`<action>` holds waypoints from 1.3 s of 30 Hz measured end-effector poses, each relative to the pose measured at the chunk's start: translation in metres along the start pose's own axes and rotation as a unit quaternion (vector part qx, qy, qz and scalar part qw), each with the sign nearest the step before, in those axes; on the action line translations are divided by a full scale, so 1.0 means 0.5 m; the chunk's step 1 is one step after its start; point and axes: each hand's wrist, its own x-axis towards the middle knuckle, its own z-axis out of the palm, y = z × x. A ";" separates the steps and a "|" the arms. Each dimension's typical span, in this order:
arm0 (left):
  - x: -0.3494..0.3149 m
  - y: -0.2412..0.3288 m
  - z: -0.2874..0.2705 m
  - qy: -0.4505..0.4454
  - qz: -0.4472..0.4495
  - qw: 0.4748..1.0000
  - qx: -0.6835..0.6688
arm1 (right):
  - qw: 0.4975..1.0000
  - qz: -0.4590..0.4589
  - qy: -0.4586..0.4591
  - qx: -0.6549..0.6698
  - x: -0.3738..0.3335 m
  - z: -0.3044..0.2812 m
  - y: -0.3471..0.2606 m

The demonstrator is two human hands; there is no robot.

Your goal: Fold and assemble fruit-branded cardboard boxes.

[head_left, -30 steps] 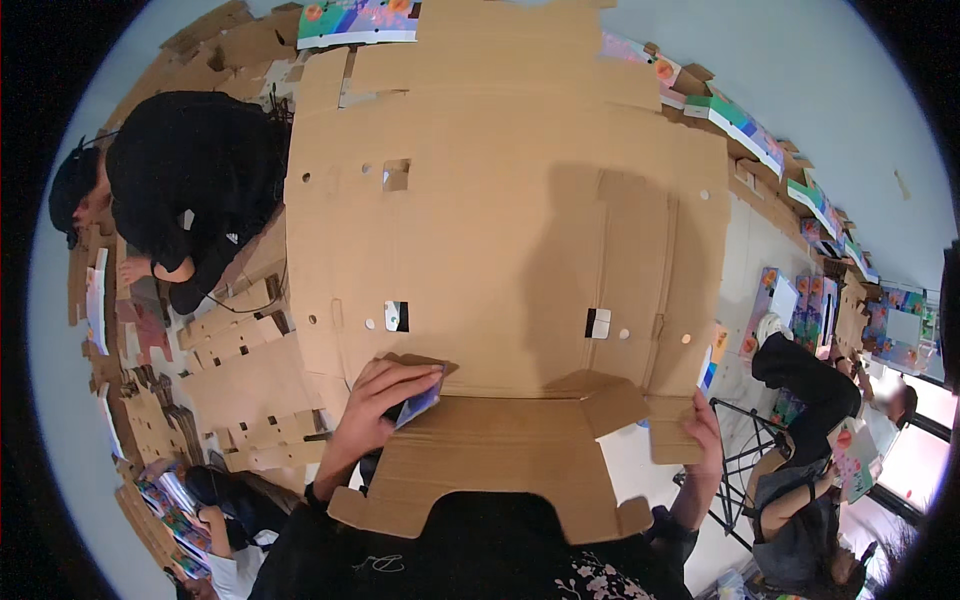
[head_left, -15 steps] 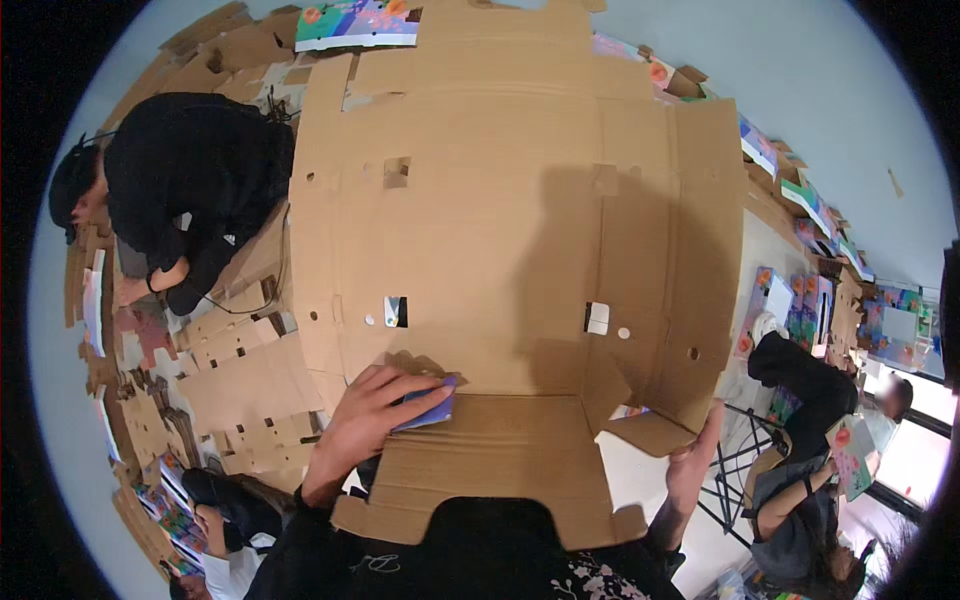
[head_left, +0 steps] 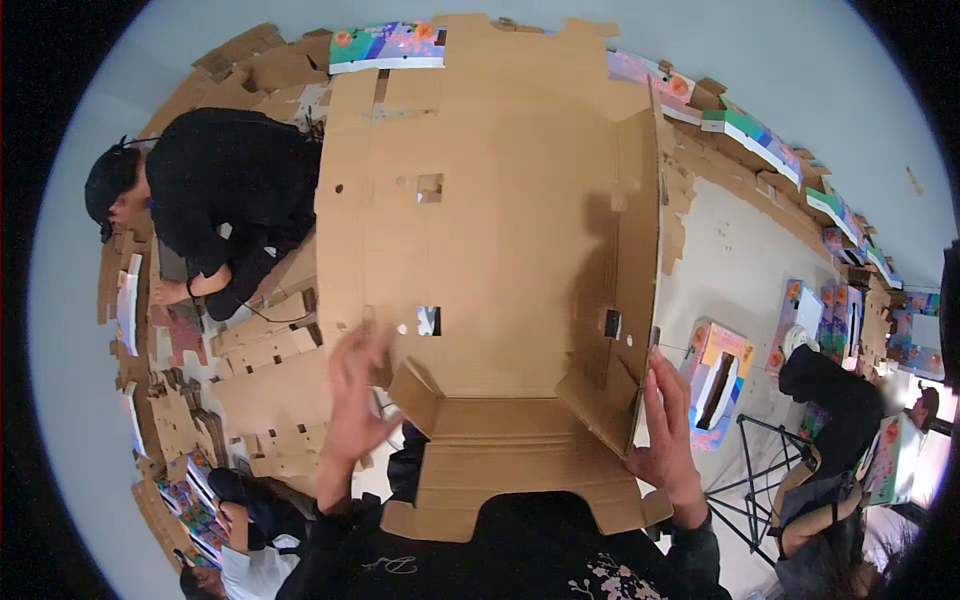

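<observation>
A large brown cardboard box blank lies before me with its plain inside showing. Its right side panel stands folded up, and the near flap reaches toward my body. Small corner tabs tilt up at the near left and near right. My left hand is beside the blank's near left edge, thumb apart, fingertips smeared by motion, holding nothing. Against the outside of the raised right panel my right hand rests with its fingers stretched out, thumb near the panel's lower corner.
Flat cardboard pieces cover the floor at left, where a person in black crouches. Another person sits at lower left. At right are a printed carton with a slot, a black folding stand and a seated person. Printed cartons line the far wall.
The right panel has swung up more steeply, my right hand moving left with it. My left hand has left the bluish-purple printed tab and moved left; the near left tab now tilts up.
</observation>
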 end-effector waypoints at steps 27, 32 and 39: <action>-0.001 0.096 -0.105 -0.121 0.073 0.971 -0.191 | 0.987 0.038 -0.106 -0.112 -0.028 0.012 -0.070; 0.056 0.145 -0.060 -0.051 0.332 0.942 0.020 | 0.992 -0.028 -0.069 -0.100 -0.025 0.013 -0.064; 0.041 0.163 -0.065 -0.290 0.346 0.885 0.112 | 0.960 -0.066 -0.256 -0.091 -0.067 0.004 -0.067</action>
